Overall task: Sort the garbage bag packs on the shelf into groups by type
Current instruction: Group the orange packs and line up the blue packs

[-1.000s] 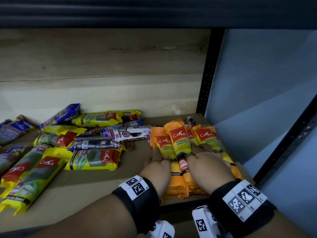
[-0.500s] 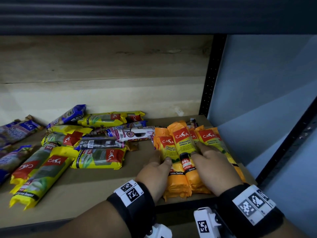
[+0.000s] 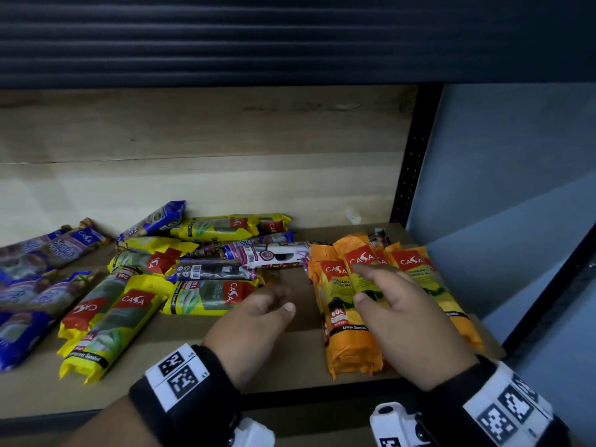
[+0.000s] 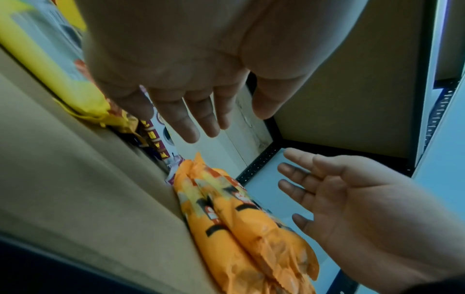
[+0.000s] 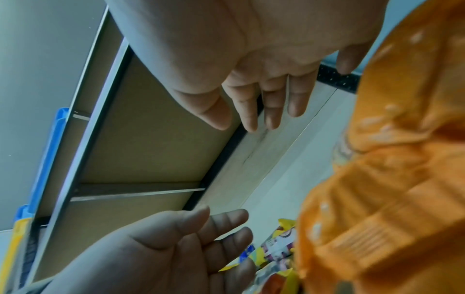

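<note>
Several orange CASA garbage bag packs [image 3: 342, 304] [image 4: 241, 228] [image 5: 392, 179] lie side by side at the right end of the wooden shelf [image 3: 290, 359]. My right hand [image 3: 396, 304] [image 4: 352, 201] [image 5: 259, 79] hovers just above them, fingers relaxed, holding nothing. My left hand [image 3: 258, 314] [image 4: 198, 89] [image 5: 181, 244] floats over bare shelf left of the orange packs, loosely open and empty. Yellow CASA packs [image 3: 209, 295] lie at centre and front left. Blue packs [image 3: 48, 250] lie at far left. White and dark packs [image 3: 271, 253] sit behind.
A black perforated upright [image 3: 409, 169] and a blue-grey side wall [image 3: 500, 188] close the shelf on the right. The shelf above [image 3: 290, 37] hangs low overhead. A wooden back panel [image 3: 193, 172] stands behind the packs.
Both hands have lifted off the orange packs. The left hand has moved left over bare shelf; the right hand now hovers above the packs.
</note>
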